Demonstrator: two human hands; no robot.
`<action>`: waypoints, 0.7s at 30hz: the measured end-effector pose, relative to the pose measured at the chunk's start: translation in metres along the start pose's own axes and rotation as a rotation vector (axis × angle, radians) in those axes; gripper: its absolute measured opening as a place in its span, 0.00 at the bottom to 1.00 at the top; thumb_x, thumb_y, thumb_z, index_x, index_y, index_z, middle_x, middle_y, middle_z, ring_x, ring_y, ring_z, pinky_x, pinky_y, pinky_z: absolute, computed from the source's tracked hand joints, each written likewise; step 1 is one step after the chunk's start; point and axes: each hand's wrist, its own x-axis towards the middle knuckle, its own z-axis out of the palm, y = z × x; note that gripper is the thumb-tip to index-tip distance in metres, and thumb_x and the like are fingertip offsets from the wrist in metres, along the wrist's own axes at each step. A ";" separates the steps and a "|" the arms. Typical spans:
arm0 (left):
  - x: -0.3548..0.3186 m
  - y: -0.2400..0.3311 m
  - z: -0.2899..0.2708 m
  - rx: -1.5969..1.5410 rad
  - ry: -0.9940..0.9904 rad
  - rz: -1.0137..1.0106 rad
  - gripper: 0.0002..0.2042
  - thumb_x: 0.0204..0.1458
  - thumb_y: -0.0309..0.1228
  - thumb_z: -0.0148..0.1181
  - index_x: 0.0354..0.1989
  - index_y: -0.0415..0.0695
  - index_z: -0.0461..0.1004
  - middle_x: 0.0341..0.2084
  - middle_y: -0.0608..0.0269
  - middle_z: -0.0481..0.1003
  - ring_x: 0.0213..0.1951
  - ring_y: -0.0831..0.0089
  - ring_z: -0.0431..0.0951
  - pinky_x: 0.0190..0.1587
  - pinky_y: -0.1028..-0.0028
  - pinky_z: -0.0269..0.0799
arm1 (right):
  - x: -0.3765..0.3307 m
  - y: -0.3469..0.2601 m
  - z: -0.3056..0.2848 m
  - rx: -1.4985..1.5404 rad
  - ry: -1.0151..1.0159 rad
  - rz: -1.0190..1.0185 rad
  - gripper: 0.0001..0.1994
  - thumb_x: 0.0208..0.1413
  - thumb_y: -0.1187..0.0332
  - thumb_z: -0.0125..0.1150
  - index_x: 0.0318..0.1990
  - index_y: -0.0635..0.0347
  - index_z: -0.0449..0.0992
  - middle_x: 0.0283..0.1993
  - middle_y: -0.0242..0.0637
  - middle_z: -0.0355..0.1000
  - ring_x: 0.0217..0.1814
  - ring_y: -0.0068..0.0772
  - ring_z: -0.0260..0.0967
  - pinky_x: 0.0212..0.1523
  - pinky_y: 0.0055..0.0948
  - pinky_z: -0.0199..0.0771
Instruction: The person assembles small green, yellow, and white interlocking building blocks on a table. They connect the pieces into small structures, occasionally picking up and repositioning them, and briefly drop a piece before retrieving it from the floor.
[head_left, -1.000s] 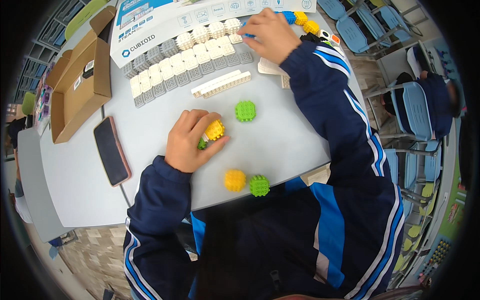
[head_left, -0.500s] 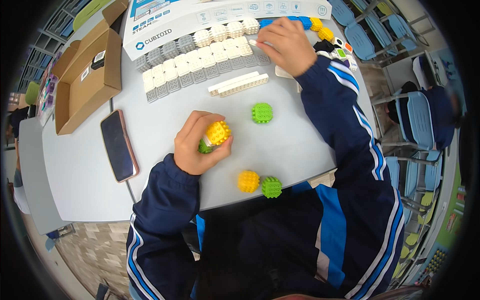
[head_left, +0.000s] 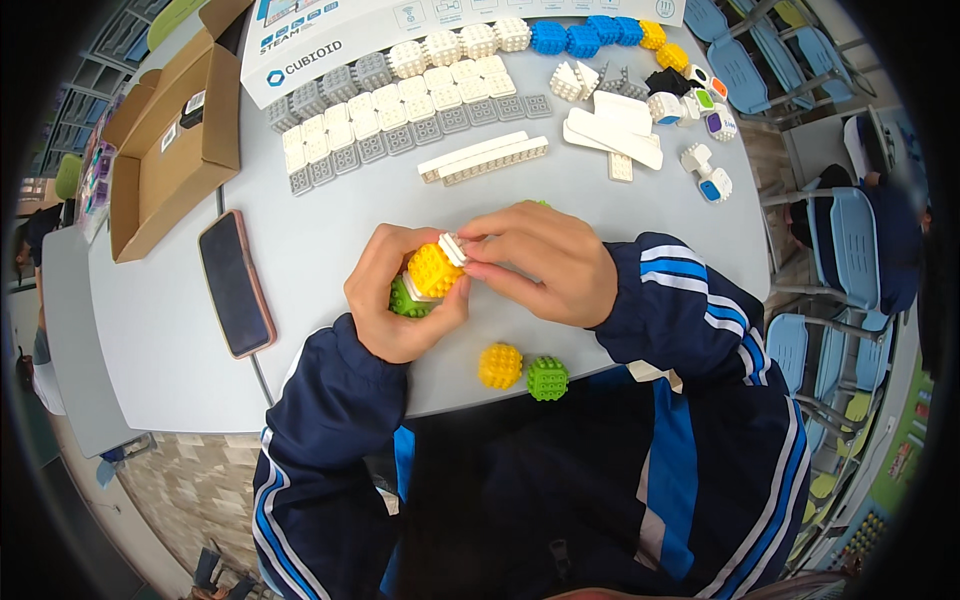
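Head view: your left hand (head_left: 393, 300) is clamped on a yellow block (head_left: 434, 270), with a green block (head_left: 407, 301) at its lower left inside the same grip. Your right hand (head_left: 550, 265) pinches a small white piece (head_left: 452, 249) against the upper right of the yellow block. The hands are close together; whether the piece is fully seated cannot be made out.

Risks, in my judgement: pressing the white piece at a slant could leave it crooked, and a hard push against a slack left grip could twist the stack apart at the white joint (head_left: 415, 289) between yellow and green. A slip of your right fingertips could drop the piece.

Position: the yellow block lies between your hands, well within the left grip and just ahead of the right fingertips.

Outward: a loose yellow block (head_left: 500, 366) and a loose green block (head_left: 547, 379) stand near each other on your side of the table (head_left: 320, 245). The green one is close to the front edge, where a brush of your sleeve (head_left: 690, 300) could knock it off. Another green block (head_left: 543, 204) is almost hidden behind your right hand. Farther out lie white beams (head_left: 485, 160), and a phone (head_left: 237, 283) rests to your left.
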 end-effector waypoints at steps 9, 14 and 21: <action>-0.002 0.007 -0.001 0.030 -0.007 -0.001 0.24 0.40 0.19 0.70 0.51 0.34 0.76 0.33 0.54 0.75 0.31 0.70 0.78 0.34 0.77 0.72 | -0.007 -0.002 0.006 0.049 0.002 0.002 0.10 0.49 0.80 0.67 0.41 0.68 0.78 0.40 0.43 0.74 0.40 0.43 0.75 0.39 0.34 0.75; -0.001 0.003 -0.004 0.071 -0.056 0.100 0.22 0.42 0.19 0.69 0.50 0.33 0.76 0.33 0.54 0.75 0.31 0.69 0.77 0.35 0.77 0.72 | -0.007 -0.002 0.005 0.080 -0.044 0.006 0.14 0.47 0.79 0.68 0.43 0.69 0.77 0.39 0.44 0.72 0.39 0.44 0.74 0.39 0.35 0.75; -0.006 0.004 -0.003 -0.163 -0.051 -0.208 0.17 0.50 0.24 0.67 0.50 0.34 0.77 0.34 0.56 0.74 0.34 0.71 0.74 0.39 0.76 0.69 | -0.005 -0.007 0.013 0.102 -0.003 0.060 0.20 0.39 0.82 0.74 0.42 0.68 0.74 0.40 0.46 0.73 0.35 0.44 0.75 0.35 0.31 0.75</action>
